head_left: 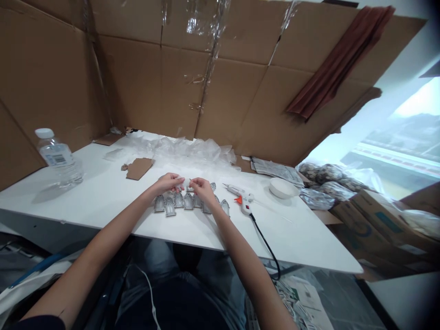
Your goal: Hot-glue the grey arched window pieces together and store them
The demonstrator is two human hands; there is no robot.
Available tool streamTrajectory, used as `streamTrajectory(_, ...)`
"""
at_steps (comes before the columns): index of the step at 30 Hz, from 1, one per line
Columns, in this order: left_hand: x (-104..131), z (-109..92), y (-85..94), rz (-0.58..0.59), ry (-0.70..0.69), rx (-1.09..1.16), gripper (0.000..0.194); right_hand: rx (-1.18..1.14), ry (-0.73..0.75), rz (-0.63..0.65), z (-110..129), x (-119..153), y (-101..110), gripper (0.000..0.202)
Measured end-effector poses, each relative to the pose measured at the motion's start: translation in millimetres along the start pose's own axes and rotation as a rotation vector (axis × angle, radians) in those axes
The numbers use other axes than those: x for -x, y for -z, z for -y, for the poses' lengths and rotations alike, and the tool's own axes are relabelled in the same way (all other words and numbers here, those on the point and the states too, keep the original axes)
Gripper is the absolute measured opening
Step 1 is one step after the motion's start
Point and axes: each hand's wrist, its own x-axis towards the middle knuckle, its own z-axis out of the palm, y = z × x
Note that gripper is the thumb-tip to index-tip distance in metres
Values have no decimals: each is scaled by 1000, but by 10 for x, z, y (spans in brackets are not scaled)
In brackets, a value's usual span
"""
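My left hand (169, 182) is closed in a pinch over the far side of a cluster of small grey lantern-shaped pieces (189, 201). Something small and whitish shows at its fingertips, too small to name. Close beside it, my right hand (203, 188) also pinches, with thumb and finger together; what they hold is too small to make out. The grey pieces lie flat in uneven rows under and in front of both hands, some partly hidden by the right hand and forearm. A white glue gun (242, 200) with an orange trigger lies to the right of them.
Crumpled clear plastic (185, 151) lies along the back by the cardboard wall (233, 96). A water bottle (60, 158) stands at left, near a cardboard scrap (139, 168). A white bowl (282, 188) sits at right. The glue gun's black cord (266, 243) drops over the table edge.
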Motion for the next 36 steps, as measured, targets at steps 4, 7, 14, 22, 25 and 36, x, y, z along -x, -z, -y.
streamTrajectory(4,36,-47,-10,12,-1,-12,45,22,-5,-27,18,17,29,32)
streamTrajectory(7,70,-92,-42,41,1,-28,42,47,1,-42,19,23,38,32)
streamTrajectory(14,75,-118,-38,-24,-8,-29,41,116,65,-54,83,68,58,29)
streamTrajectory(22,46,-50,26,-149,-71,-24,39,359,201,249,133,159,-11,17)
streamTrajectory(25,42,-40,31,-147,-90,-41,40,475,348,182,130,170,-43,16)
streamTrajectory(36,51,-30,41,-128,-118,-105,43,742,531,249,214,351,-75,14)
